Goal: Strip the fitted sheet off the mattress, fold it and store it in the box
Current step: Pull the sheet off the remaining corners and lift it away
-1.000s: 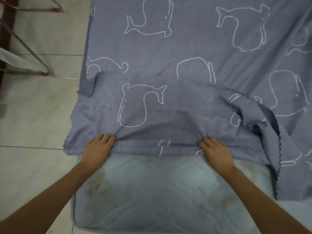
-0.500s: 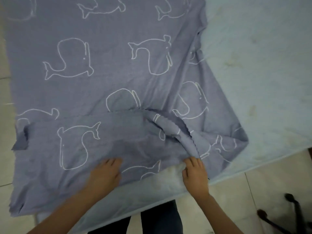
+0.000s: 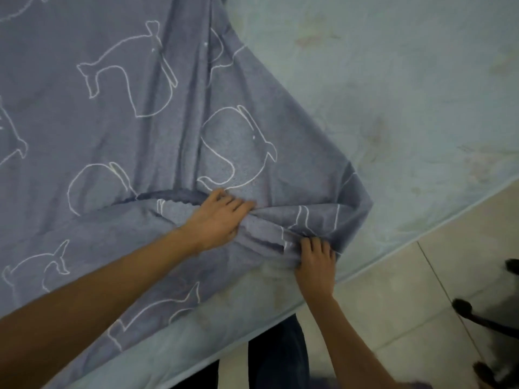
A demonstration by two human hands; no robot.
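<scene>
Dark blue trousers (image 3: 276, 357) are being worn; they are being seen as two legs just below the near edge of the mattress (image 3: 407, 94), their fabric being blurred. The forearms are being shown bare, uncovered from the left hand (image 3: 217, 220) and the right hand (image 3: 316, 266) back across that edge.

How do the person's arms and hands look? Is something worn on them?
Both forearms are bare, and no sleeve reaches into view. The left hand and right hand wear no glove, and I see no ring, watch or bracelet.
</scene>
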